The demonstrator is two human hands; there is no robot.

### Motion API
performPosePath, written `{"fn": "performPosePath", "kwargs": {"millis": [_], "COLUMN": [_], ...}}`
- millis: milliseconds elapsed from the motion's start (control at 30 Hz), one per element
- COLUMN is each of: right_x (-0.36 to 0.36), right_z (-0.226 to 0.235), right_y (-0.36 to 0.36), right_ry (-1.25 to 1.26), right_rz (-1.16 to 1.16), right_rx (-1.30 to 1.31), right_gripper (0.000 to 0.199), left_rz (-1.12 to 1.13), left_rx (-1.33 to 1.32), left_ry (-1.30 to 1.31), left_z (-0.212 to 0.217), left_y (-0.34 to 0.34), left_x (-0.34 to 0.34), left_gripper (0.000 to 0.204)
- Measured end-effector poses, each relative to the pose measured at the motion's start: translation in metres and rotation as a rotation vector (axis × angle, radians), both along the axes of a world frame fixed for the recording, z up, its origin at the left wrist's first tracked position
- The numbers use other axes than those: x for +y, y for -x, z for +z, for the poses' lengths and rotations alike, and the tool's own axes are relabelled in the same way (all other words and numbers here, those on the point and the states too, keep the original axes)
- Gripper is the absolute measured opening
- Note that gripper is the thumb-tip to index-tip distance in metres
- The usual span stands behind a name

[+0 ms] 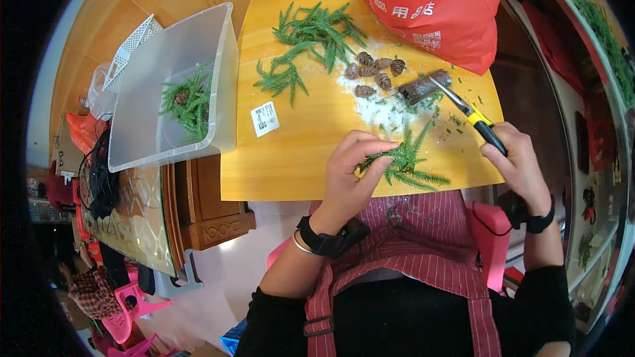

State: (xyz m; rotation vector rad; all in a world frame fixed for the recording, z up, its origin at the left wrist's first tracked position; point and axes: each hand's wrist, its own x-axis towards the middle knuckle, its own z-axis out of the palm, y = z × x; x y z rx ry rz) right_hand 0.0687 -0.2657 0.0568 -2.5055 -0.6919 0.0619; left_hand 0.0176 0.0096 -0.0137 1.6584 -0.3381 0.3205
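1. Your left hand point(350, 172) is closed around the stem end of a green fir-like artificial sprig point(407, 162), pinning it at the near edge of the yellow wooden tabletop point(297, 152).
2. Your right hand point(519, 162) is gripped around the black-and-yellow handle of a long-nosed tool point(463, 106) — its metal tip reaches up and left to a dark cylindrical block point(423, 87), touching it.
3. The sprig lies just in front of you, between your two hands, its needles fanning right toward the tabletop's edge.
4. Beyond it, a patch of white powdery flakes point(380, 109) spreads over the wood, with a cluster of small brown pine cones point(374, 69) at its far side.
5. More loose green sprigs point(311, 43) lie farther out, left of the cones; a small white printed label point(264, 119) sits on the bare wood nearer you.
6. A red fabric bag point(443, 6) rests at the far right corner — cones show in its mouth.
7. To the left, a clear plastic bin point(175, 86) holds a few sprigs and one cone.
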Motion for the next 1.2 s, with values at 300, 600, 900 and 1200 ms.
{"fn": "performPosePath", "kwargs": {"millis": [300,600,900,1200], "right_x": [-0.033,-0.028,0.053,0.127], "right_z": [-0.013,-0.022,-0.009,-0.041], "right_y": [0.009,0.007,-0.035,-0.081], "right_ry": [0.306,0.374,0.005,0.185], "right_rz": [-0.047,0.048,0.125,0.215], "right_rx": [0.039,0.048,-0.124,-0.355], "right_gripper": [0.031,0.02,0.01,0.012], "left_rz": [0.006,0.038,0.027,0.275], "left_rx": [0.06,0.125,0.328,0.213], "left_ry": [0.115,0.161,-0.025,-0.323], "left_z": [-0.005,-0.001,-0.01,-0.018], "left_y": [0.002,0.001,-0.004,-0.013], "left_x": [-0.001,-0.002,0.009,0.025], "left_gripper": [0.017,0.017,0.013,0.023]}}
